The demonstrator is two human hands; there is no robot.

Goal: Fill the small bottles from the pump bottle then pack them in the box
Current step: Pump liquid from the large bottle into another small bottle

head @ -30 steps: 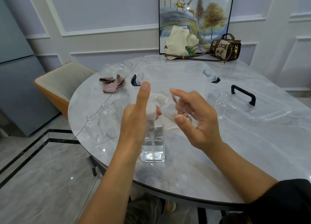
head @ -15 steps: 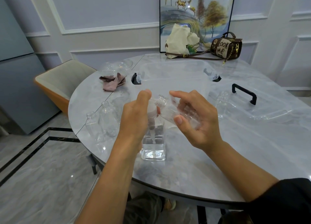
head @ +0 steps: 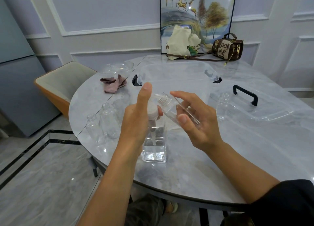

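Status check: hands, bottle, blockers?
Left hand on pump bottle head. Right hand holds small bottle tilted, mouth at spout. Nothing in the way.

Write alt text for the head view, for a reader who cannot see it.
A person's right hand tilts a small bottle to the spout of a pump bottle while the left hand works the pump. More small bottles stand on the table beside a clear box and its lid.
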